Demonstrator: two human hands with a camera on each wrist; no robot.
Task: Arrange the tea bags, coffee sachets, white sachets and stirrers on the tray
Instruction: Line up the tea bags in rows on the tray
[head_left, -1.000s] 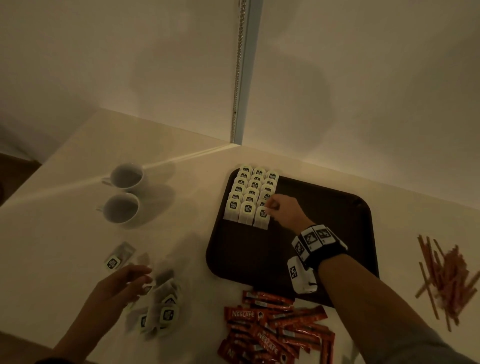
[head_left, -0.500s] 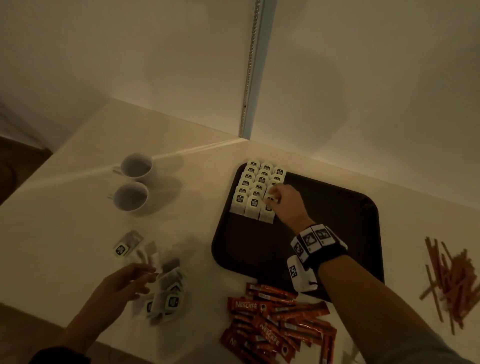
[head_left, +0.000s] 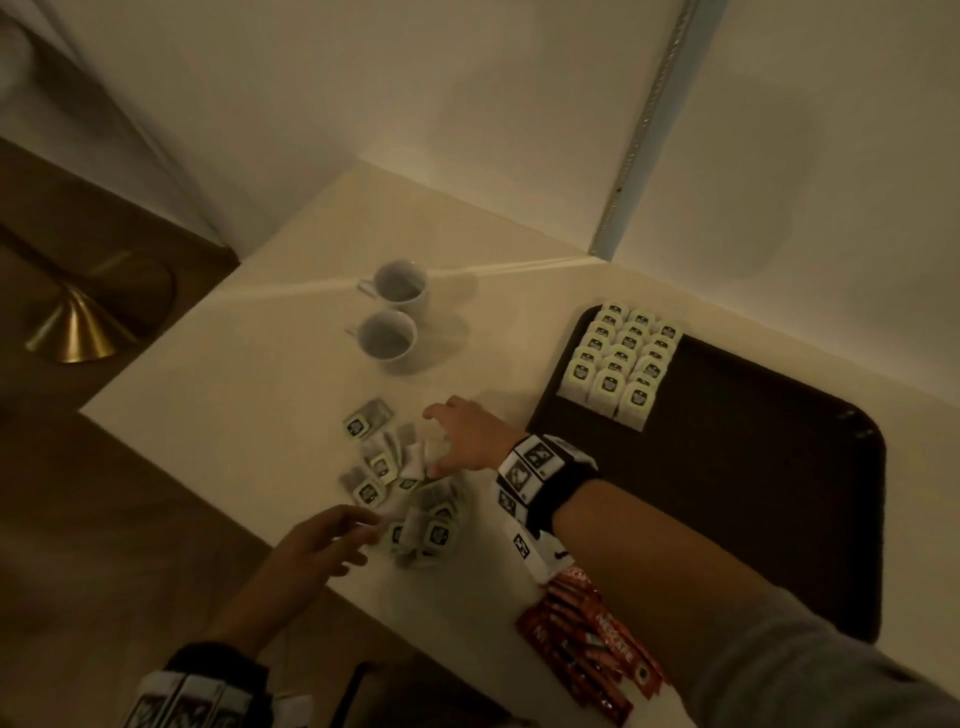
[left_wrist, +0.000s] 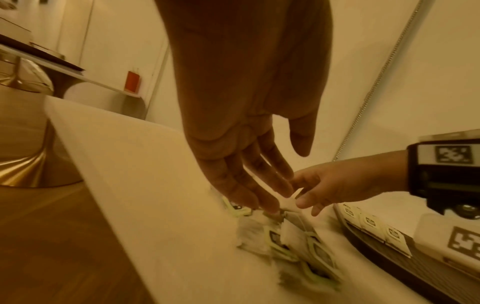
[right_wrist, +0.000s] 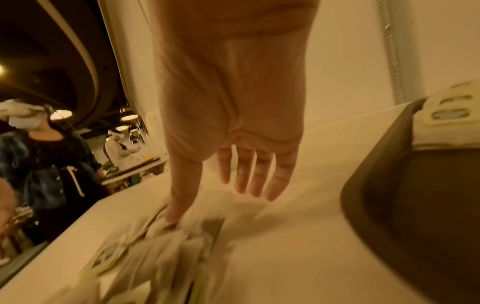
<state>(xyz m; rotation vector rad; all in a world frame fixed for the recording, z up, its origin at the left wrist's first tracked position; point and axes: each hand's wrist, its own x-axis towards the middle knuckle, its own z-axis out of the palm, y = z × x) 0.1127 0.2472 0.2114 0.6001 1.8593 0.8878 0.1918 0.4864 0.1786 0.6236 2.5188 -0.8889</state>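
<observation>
The right hand (head_left: 467, 441) reaches out left across the body, forearm bare below a grey sleeve, a black-and-white marker-patterned wrist band (head_left: 540, 475) strapped behind it. Its fingers (right_wrist: 249, 174) are spread and nearly straight, the thumb angled down lowest. The left hand (head_left: 317, 551) extends forward near the counter's front edge, palm down, fingers (left_wrist: 249, 185) loose and slightly parted, close to the right hand's fingertips.
</observation>
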